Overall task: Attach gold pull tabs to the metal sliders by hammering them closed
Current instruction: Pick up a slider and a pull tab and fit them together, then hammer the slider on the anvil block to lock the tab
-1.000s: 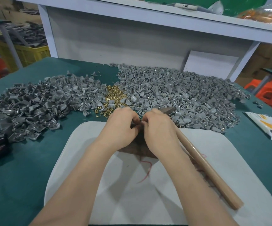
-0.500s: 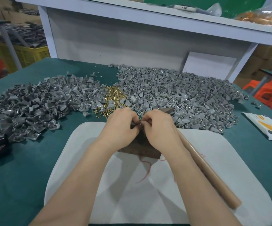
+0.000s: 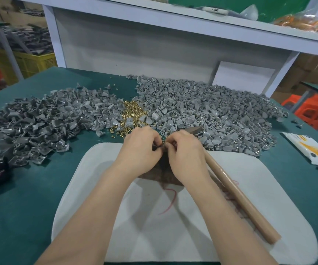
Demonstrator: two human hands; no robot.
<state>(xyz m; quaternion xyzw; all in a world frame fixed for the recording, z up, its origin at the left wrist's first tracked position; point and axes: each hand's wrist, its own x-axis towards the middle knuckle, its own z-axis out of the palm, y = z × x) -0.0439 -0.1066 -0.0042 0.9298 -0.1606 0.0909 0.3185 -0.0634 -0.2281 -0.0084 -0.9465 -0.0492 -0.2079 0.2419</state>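
1. Head view, position: the left hand and right hand meet fingertip to fingertip over a dark block on the white pad. Both have curled fingers pinching a small part. It is mostly hidden, and is judged to be a slider with its tab being fitted.
2. Head view, stock: the gold pull tabs lie in a small heap on the table, between two large heaps of metal sliders.
3. Head view, tool: the hammer lies on the pad just beside the right wrist, with neither hand on it.
4. Handling judgement: the parts look light, rigid and smooth, so they would slip or spring away easily. The slider is best pinched by its flat body, leaving the tab loop exposed on the block. The tabs are tiny and need a fingertip hold.
5. Change from the earlier frames: negligible. Both hands remain joined at the same spot and the hammer has not moved.
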